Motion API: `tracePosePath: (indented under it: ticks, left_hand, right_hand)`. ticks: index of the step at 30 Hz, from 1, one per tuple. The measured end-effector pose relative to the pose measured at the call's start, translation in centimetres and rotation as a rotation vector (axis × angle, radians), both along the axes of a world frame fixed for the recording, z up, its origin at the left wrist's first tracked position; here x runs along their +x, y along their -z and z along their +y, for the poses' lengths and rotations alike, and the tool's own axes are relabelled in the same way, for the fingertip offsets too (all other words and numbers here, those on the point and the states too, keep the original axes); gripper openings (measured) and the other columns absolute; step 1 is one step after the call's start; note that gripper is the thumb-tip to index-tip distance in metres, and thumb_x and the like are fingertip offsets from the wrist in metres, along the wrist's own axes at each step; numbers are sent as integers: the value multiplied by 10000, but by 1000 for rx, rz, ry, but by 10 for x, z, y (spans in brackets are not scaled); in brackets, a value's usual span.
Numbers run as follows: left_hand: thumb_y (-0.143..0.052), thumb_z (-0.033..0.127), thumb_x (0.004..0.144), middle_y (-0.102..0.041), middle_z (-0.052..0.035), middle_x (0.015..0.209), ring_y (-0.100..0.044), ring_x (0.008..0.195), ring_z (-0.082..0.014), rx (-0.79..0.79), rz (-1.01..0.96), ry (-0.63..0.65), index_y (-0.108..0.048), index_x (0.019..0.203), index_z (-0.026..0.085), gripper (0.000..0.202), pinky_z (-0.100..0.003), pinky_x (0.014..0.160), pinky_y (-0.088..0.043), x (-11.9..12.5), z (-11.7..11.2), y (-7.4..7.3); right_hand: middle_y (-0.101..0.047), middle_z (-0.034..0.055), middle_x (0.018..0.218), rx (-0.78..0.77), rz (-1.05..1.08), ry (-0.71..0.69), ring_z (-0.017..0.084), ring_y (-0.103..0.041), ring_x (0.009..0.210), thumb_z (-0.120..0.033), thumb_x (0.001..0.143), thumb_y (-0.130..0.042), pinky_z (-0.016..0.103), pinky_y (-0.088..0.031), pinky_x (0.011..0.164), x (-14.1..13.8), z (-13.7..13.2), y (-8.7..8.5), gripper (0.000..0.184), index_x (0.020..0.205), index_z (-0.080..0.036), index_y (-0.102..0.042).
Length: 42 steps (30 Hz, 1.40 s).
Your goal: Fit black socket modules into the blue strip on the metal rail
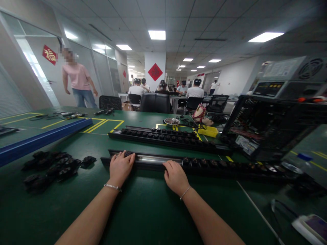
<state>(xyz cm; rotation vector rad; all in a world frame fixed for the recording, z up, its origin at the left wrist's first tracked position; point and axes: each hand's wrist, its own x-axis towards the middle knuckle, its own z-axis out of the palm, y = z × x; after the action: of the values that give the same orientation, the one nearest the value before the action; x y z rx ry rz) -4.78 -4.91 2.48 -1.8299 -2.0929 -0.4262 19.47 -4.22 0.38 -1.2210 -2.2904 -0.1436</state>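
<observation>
A long black rail (150, 164) with a shiny metal channel lies across the green table in front of me. Near its left end, my left hand (120, 167) grips a small black socket module (127, 153) in the channel, fingers bent over it. My right hand (176, 175) is closed over the near edge of the same rail, its thumb in front, left of a row of black socket modules (195, 162) seated along the right part. Loose black modules (67, 168) lie in a pile left of my left hand.
Behind the rail lie further black rails (158, 136) filled with modules. A blue rail (46, 136) is at left. A metal bowl (172, 121), a yellow tray (208, 131) and an open computer case (255, 126) stand beyond. A person (78, 78) in pink is upright at left.
</observation>
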Motion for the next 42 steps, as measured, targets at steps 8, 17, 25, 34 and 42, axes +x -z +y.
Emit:
tracePosePath:
  ticks: [8,17,25,34,42]
  left_hand:
    - [-337,377,888,-596,-101,1234,-522,1168,-274,-7,-15,-60,-665,1084,318,386,-453,986,-330,-2,1,-2]
    - [-351,363,882,-592,-99,1241,-510,1177,-265,24,-74,-90,-679,1058,298,378,-453,1005,-290,-6,2,1]
    - [-339,345,889,-583,-85,1254,-493,1185,-256,12,-23,-115,-661,1070,325,370,-486,987,-283,-17,5,8]
    - [-355,353,885,-603,-67,1225,-458,1208,-257,65,-78,-164,-690,1014,304,362,-439,964,-296,-30,12,16]
    - [-368,373,878,-618,-47,1199,-445,1194,-250,135,-122,-188,-700,978,299,355,-441,957,-279,-38,13,20]
  right_hand:
    - [-592,71,1015,-16,19,-5,187,-523,953,-92,787,-481,311,-432,854,0,-1,-1,268,1021,-179,-578]
    - [-593,71,1015,-27,23,-5,190,-525,948,-93,799,-469,317,-434,862,0,-1,-2,264,1022,-178,-582]
    - [-591,75,1020,-29,42,-17,195,-517,953,-89,792,-468,319,-423,868,1,0,-1,278,1032,-168,-583]
    - [-593,73,1008,-18,26,-9,189,-517,941,-89,783,-482,311,-423,855,1,0,0,262,1008,-176,-585]
    - [-594,75,1017,-20,22,-3,188,-524,951,-94,791,-477,313,-429,857,1,0,0,260,1012,-179,-584]
